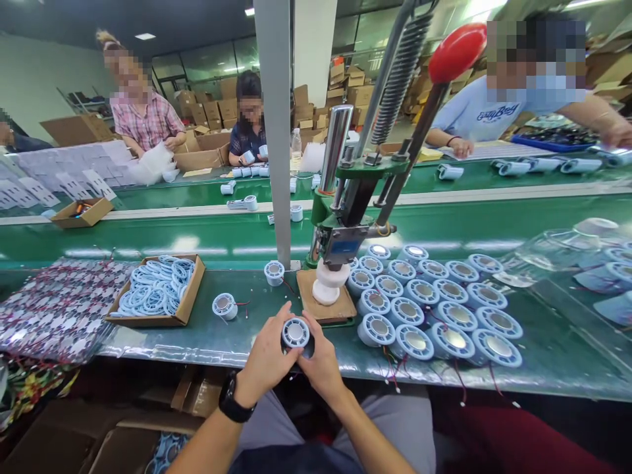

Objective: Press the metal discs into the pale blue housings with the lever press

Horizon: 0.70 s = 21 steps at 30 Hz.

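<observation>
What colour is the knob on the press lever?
The knob is red; it shows best in the head view.

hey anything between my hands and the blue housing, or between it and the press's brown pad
Nothing visible separates your left hand or right hand from the blue housing: both touch it. Toward the brown pad, only fingertips show in between, and the white press head stands over the pad's middle.

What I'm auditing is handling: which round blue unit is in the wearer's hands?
The round blue unit cupped between left hand and right hand; those on the bench are untouched.
</observation>
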Each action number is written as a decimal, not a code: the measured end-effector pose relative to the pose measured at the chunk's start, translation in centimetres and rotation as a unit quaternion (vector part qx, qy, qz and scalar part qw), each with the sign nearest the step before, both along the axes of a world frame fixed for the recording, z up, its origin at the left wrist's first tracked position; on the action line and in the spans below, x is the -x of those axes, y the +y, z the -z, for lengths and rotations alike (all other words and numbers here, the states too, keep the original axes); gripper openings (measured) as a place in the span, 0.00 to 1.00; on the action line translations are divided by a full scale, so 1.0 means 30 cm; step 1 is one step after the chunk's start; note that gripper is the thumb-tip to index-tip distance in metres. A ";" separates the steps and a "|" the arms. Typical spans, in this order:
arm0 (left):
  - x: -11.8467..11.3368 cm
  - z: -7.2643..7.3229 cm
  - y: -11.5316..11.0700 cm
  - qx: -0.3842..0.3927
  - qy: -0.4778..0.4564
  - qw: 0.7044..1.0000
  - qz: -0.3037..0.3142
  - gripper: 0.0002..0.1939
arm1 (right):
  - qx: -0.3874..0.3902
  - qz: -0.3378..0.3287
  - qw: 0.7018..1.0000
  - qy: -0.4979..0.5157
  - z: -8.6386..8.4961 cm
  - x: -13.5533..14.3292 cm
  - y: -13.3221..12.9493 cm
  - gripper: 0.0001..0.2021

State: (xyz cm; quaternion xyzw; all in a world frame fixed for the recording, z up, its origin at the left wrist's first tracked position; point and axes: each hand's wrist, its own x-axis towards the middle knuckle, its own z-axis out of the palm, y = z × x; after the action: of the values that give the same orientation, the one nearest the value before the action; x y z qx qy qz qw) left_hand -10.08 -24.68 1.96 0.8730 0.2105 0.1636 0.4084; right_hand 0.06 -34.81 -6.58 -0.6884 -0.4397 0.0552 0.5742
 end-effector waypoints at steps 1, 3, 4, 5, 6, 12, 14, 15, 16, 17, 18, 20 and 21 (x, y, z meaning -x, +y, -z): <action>0.002 0.005 0.001 0.014 -0.005 1.000 -0.010 0.41 | 0.002 -0.001 1.000 0.002 0.000 0.000 0.001 0.34; 0.006 0.018 -0.001 0.039 -0.018 0.999 -0.028 0.41 | 0.012 -0.002 1.000 -0.004 0.003 0.002 0.005 0.33; 0.007 0.027 -0.004 0.049 -0.026 0.998 -0.034 0.41 | 0.019 -0.004 1.000 -0.010 0.005 0.003 0.006 0.32; 0.007 0.036 -0.009 0.057 -0.035 0.997 -0.037 0.41 | 0.025 -0.008 0.999 -0.017 0.007 0.004 0.006 0.31; 0.007 0.048 -0.014 0.061 -0.043 0.996 -0.039 0.40 | 0.030 -0.012 0.999 -0.023 0.005 0.002 0.003 0.30; 0.004 0.118 -0.050 0.049 -0.050 0.997 -0.042 0.31 | 0.091 -0.083 0.976 -0.181 -0.269 -0.120 -0.087 0.31; -0.008 0.106 -0.040 0.064 -0.035 0.996 -0.053 0.29 | 0.030 -0.023 0.959 -0.281 -0.516 -0.205 -0.123 0.27; -0.018 0.090 -0.028 0.072 -0.028 0.995 -0.058 0.28 | -0.007 0.035 0.948 -0.317 -0.659 -0.253 -0.134 0.25; -0.033 0.067 -0.011 0.077 -0.027 0.995 -0.062 0.28 | -0.030 0.096 0.934 -0.342 -0.805 -0.304 -0.137 0.23; -0.051 0.039 0.008 0.078 -0.032 0.994 -0.064 0.27 | -0.049 0.162 0.919 -0.356 -0.945 -0.357 -0.131 0.21; -0.075 0.010 0.027 0.075 -0.043 0.994 -0.065 0.27 | -0.068 0.214 0.907 -0.356 -1.070 -0.409 -0.116 0.21; -0.131 -0.044 0.059 0.074 -0.075 0.992 -0.063 0.27 | -0.086 0.245 0.918 -0.300 -1.250 -0.501 -0.062 0.24; -0.162 -0.065 0.067 0.079 -0.093 0.991 -0.058 0.27 | -0.087 0.227 0.935 -0.257 -1.297 -0.533 -0.025 0.25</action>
State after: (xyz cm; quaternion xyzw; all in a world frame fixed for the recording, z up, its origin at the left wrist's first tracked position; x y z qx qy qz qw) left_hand -5.21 -22.68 3.92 0.8051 0.2343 0.2505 0.4840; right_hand 16.05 -35.55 32.34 -0.7077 -0.4073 -0.2938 0.4970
